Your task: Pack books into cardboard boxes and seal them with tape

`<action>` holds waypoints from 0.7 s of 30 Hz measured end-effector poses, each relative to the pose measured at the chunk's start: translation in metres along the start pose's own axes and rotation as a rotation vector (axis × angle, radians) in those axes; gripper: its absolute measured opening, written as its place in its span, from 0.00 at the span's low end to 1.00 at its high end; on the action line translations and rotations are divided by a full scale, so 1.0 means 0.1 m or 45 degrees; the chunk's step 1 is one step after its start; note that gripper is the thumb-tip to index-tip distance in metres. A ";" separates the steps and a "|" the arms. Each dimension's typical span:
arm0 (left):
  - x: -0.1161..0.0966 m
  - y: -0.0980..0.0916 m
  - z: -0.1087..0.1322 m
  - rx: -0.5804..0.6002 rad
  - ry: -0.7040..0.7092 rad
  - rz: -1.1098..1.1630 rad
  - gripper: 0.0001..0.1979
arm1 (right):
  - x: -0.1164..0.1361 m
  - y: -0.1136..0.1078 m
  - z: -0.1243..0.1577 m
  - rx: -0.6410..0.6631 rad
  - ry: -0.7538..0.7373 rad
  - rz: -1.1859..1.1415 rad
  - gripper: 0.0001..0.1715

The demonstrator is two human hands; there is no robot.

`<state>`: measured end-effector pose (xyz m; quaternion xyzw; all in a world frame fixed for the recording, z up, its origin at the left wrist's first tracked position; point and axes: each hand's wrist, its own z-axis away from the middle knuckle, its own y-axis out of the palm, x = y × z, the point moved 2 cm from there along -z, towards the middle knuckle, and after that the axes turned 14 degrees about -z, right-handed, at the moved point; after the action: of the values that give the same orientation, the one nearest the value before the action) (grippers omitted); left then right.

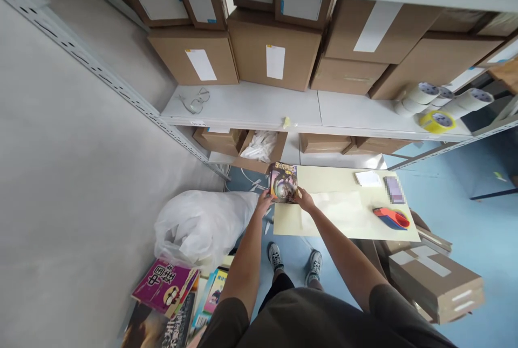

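Note:
A book with a dark, colourful cover (284,183) is held out in front of me, cover facing up. My left hand (264,201) grips its lower left edge, and my right hand (305,200) grips its lower right edge. Both hands have closed on it, thumbs near the cover. Just behind the book stands an open cardboard box (251,164) with white crumpled material inside. To the right lies a pale yellow tabletop (324,176), partly overlapped by the book and my right hand.
On the tabletop are a red and blue tape dispenser (392,218), a white pad (368,178) and a blurred purple item (394,190). Left stand a white plastic bag (202,224) and piled books (165,286). Shelves (259,101) hold boxes, glasses (198,101) and tape rolls (437,120).

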<state>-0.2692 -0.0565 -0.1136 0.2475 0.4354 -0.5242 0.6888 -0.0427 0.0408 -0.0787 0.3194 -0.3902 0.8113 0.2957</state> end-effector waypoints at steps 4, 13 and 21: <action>-0.19 -0.15 0.18 0.122 0.047 0.066 0.29 | 0.02 -0.07 0.16 -0.196 0.053 -0.473 0.37; -0.50 0.05 0.74 0.200 0.124 0.029 0.32 | 0.18 -0.67 0.62 0.032 -0.045 -1.376 0.31; -0.10 1.22 1.06 0.211 0.126 0.015 0.28 | -0.88 -1.34 1.08 -0.089 0.030 -1.316 0.32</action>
<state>-0.1197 -0.0963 -0.0659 0.3318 0.4226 -0.5415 0.6466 0.1403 0.0010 -0.0320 0.4512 -0.2051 0.5494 0.6727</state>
